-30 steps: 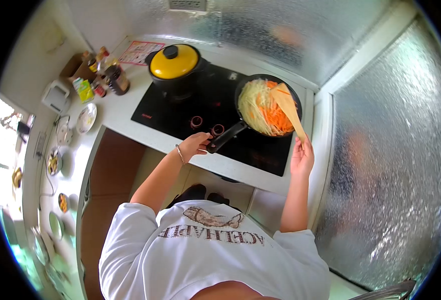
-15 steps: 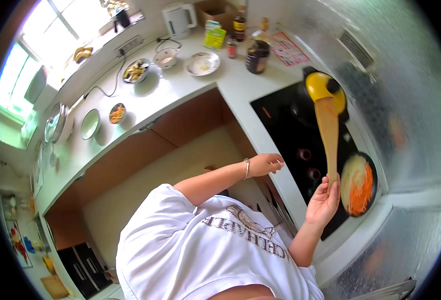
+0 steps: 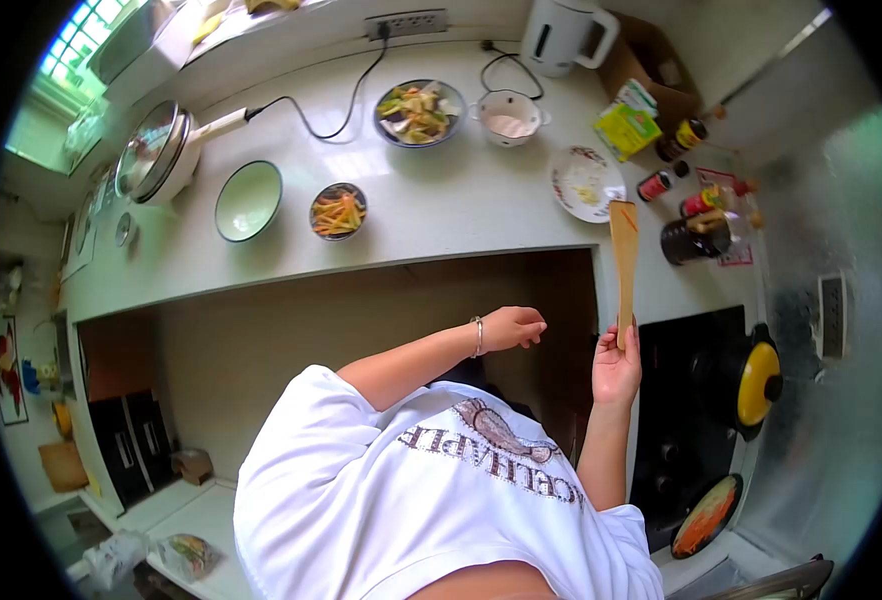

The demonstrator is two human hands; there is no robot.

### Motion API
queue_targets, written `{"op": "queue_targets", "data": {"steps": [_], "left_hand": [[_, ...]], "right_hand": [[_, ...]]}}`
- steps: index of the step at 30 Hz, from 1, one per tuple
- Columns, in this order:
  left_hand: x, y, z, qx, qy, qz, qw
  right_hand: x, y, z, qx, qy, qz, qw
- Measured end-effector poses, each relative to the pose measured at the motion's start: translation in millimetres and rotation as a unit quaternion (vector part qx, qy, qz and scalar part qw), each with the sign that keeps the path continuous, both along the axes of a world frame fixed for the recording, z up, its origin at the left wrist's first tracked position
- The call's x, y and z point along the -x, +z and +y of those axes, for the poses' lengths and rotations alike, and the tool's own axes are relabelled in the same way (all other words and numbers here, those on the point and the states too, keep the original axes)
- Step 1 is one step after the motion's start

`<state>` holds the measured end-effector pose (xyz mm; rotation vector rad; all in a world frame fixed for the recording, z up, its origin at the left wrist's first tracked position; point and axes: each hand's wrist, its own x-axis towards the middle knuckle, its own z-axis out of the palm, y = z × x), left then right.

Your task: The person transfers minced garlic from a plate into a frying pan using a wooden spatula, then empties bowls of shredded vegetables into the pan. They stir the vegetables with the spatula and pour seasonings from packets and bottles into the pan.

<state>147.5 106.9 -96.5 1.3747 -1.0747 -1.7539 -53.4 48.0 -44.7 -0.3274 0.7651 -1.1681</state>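
Observation:
A wooden spatula (image 3: 623, 265) stands nearly upright in my right hand (image 3: 617, 368), its flat end beside a flowered plate (image 3: 588, 184) and an orange shred stuck on it. My left hand (image 3: 514, 329), with a bracelet at the wrist, hangs in front of the counter edge, its fingers loosely curled and touching nothing. At the lower right, a pan of shredded vegetables (image 3: 707, 516) rests on the black cooktop (image 3: 677, 400). Near it stands a dark pot with a yellow lid (image 3: 758, 383).
Along the counter (image 3: 411, 225) are a green bowl (image 3: 248, 202), a small bowl of orange strips (image 3: 338, 212), a bowl of cut vegetables (image 3: 418, 113), a small white pot (image 3: 509, 118), a kettle (image 3: 561, 38) and bottles (image 3: 696, 238). A power cord (image 3: 336, 132) crosses the back.
The view has turned left toward the long counter. The spatula has come away from the pan to beside the flowered plate. My left hand has moved away from the pan handle.

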Motion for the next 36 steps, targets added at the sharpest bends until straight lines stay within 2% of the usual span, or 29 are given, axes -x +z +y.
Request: {"op": "queue_targets", "data": {"steps": [7,13,15,16,22,30,36], "left_hand": [[-40,-35,6,-0.055,0.039,-0.002,0.998],[-53,-38,9,-0.081,0.103,-0.005,0.991],[-54,-38,11,-0.106,0.168,0.016,0.98],[-55,-35,12,-0.111,0.182,0.018,0.977],[-51,-44,20,-0.15,0.22,0.025,0.964],[-36,-36,7,-0.172,0.237,0.05,0.955],[-26,-38,-2,-0.182,0.213,0.05,0.959]], "right_hand": [[-42,-50,-22,-0.064,0.087,0.006,0.994],[-41,-60,-61,-0.06,0.137,-0.007,0.989],[-39,-58,-75,-0.055,0.125,-0.024,0.99],[-39,-56,-79,-0.048,0.125,0.011,0.991],[-26,-73,-103,-0.048,0.163,0.028,0.985],[-25,-108,-122,-0.06,0.201,-0.009,0.978],[-41,-109,-122,-0.1,0.186,-0.007,0.977]]}}
